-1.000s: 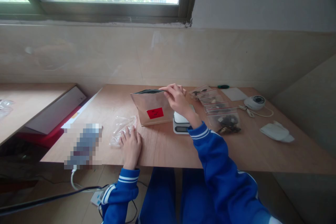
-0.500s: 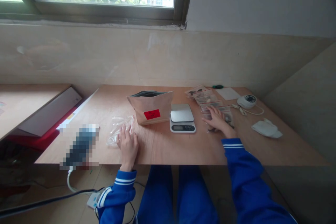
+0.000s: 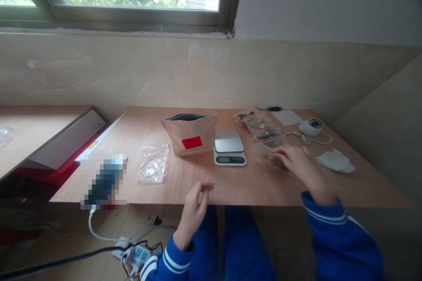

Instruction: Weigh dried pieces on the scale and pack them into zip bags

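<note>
My right hand is over the right side of the table. Its thumb and fingers are pinched on the top edge of a clear zip bag with small brownish pieces inside; the bag is slightly blurred. Above the front edge of the table hovers my left hand, its fingers loosely curved and slightly smeared, with nothing visible in them. A clear zip bag lies flat to its left. Between the hands, farther back, a white kitchen scale stands beside an open kraft pouch with a red label.
Several filled zip bags overlap behind my right hand. To the right are a white dome camera with a cable and a crumpled white cloth. A pixelated dark phone-like object lies at left, above a power strip.
My left hand has left the flat clear bag and moved right, toward the table's front edge. My right hand has drawn back and right, pulling a filled zip bag off the others.
</note>
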Demonstrator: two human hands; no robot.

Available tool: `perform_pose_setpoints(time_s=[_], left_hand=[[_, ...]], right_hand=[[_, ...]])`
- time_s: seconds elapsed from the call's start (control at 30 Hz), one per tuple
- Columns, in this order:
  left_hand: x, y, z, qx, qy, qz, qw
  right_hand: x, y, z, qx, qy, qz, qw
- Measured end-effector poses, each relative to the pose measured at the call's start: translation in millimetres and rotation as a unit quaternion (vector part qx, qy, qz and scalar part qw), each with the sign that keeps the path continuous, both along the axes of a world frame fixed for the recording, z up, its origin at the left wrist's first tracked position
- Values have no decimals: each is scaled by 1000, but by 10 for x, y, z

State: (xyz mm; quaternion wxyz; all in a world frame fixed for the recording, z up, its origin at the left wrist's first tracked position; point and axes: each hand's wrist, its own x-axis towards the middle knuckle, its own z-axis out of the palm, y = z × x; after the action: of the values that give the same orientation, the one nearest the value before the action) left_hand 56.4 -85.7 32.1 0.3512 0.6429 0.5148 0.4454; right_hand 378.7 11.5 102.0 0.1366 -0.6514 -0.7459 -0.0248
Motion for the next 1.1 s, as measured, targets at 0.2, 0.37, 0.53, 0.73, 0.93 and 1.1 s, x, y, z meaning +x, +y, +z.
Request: perform_pose_setpoints(time_s=[0.2,0.37,0.53,0.73,0.93,1.1], left_hand=[[327,-106,337,-24,-89,-111,990],[284,-36,279,-46,-154,48,986],[87,-3,143,-86,-120,153,977],[30,24,94,-79,-80,153,982],[-23,144,126,-31,-80,124,989],[-95,242,182,-25,-71,121,990]], right_hand=[[-1091,-455,424,-27,290,176,940],[-1722,-515,314,-136,417,249,864],[-1870,-520,93,-138,443,264,845],[-1898,-540,0,-56,352,298,886],[-1891,-463,-116,15,269,300,915],[-1867,-408,-142,10,244,314,917]])
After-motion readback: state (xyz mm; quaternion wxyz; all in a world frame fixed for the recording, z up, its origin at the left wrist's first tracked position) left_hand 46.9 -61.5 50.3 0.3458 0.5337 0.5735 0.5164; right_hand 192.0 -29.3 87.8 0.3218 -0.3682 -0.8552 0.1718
